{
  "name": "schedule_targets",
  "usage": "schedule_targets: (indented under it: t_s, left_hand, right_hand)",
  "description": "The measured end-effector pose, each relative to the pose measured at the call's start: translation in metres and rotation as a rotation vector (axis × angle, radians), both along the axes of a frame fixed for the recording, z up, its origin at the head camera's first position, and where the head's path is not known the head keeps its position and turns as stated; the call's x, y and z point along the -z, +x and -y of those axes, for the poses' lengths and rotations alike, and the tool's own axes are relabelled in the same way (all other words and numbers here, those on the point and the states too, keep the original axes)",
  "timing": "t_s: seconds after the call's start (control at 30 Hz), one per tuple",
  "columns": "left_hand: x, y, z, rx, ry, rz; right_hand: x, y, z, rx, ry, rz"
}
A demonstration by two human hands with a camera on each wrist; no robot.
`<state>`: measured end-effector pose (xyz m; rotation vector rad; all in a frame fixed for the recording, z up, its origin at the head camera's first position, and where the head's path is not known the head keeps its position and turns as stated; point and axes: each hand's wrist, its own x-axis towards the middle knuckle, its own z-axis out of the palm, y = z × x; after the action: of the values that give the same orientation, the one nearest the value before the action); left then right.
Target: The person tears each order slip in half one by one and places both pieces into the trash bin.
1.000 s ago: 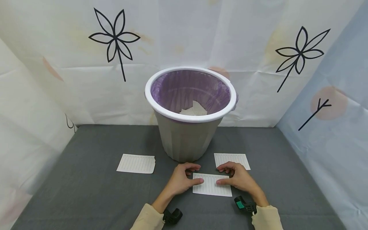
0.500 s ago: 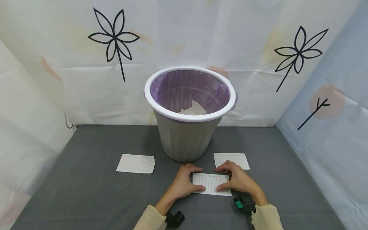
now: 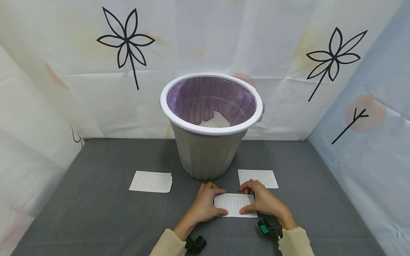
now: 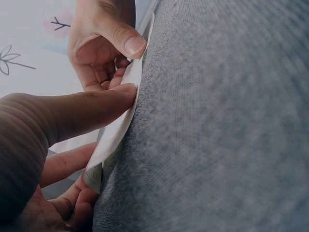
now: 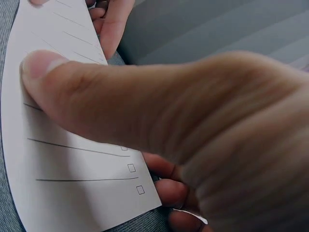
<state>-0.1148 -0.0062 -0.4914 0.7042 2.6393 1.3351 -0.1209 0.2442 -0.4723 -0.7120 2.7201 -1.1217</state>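
A small sheet of lined paper (image 3: 233, 203) lies on the grey cloth, with both hands on it. My left hand (image 3: 204, 205) holds its left end, thumb over the near edge and fingers around the far left corner. At the right end, my right hand (image 3: 263, 201) has its thumb on top near the same edge. In the right wrist view, fingertips of that hand show at the edge of the sheet (image 5: 77, 193), beside small printed boxes. From the left wrist, the sheet (image 4: 113, 133) looks slightly bowed, with one corner bent at the left fingers.
A second lined sheet (image 3: 150, 182) lies to the left, its right edge torn. Another lined sheet (image 3: 261, 176) sits just beyond my right hand. Behind stands a grey bin (image 3: 208, 156) with a purple liner (image 3: 192, 103) and pale paper pieces (image 3: 217, 120) inside.
My left hand has shifted slightly, its thumb sliding toward the near edge of the sheet. The right thumb has also moved down to that edge. The other sheets and the bin stay put.
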Motion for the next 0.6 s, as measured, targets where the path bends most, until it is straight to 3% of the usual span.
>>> schedule_targets:
  t_s: [0.37,0.6]
  left_hand:
    - [-0.002,0.002,-0.001,-0.035,0.035,0.024]
    - [0.000,0.000,0.000,-0.062,0.107,0.018]
  right_hand:
    - [-0.001,-0.001,0.003,0.008,0.046,0.006]
    - [0.001,0.000,0.011,-0.067,-0.039,0.000]
